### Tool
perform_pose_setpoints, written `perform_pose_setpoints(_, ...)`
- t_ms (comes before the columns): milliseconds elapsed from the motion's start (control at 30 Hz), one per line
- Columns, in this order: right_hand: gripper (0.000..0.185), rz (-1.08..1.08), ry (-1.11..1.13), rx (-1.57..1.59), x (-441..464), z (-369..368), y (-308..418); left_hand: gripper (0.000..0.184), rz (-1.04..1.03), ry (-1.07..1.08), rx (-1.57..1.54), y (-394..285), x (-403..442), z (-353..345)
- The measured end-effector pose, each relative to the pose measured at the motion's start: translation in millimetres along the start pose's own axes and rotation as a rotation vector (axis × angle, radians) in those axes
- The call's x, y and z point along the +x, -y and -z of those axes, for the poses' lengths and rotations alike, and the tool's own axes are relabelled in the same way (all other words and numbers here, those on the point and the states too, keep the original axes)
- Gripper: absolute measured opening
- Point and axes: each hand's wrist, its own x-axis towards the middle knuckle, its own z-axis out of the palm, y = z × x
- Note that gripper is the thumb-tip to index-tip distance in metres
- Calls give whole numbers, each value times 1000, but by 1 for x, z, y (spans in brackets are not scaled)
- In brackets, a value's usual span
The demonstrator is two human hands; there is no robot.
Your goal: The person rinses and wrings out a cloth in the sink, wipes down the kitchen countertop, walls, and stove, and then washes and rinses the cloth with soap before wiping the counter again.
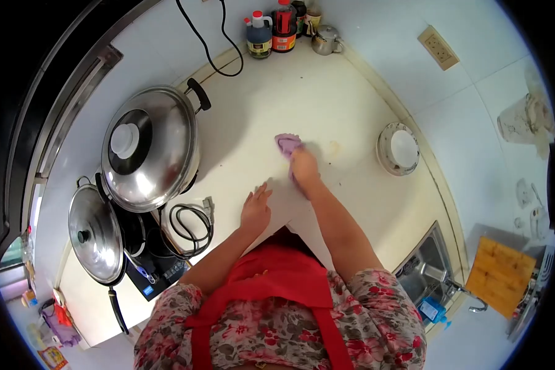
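A purple cloth lies bunched on the pale countertop, near the middle. My right hand is closed on it, pressing it to the surface, with part of the cloth showing beyond the fingers. Faint yellowish stains and small dark specks mark the counter just right of that hand. To the lower left, my left hand rests on the counter near its front edge, fingers spread and holding nothing.
Left stand a large lidded steel pot, a lidded pan and a coiled cable. Sauce bottles and a small metal pot are at the back. Stacked plates, a sink and a cutting board are right.
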Motion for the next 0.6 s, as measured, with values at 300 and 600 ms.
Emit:
perform_pose_setpoints(300,12,98,41,-63,-8,-14,1,47,46,55,-21,-8,13,14)
perform_pose_setpoints(600,9,0,100,65,-28,-9,19,44,79,72,-56,-4,19,9)
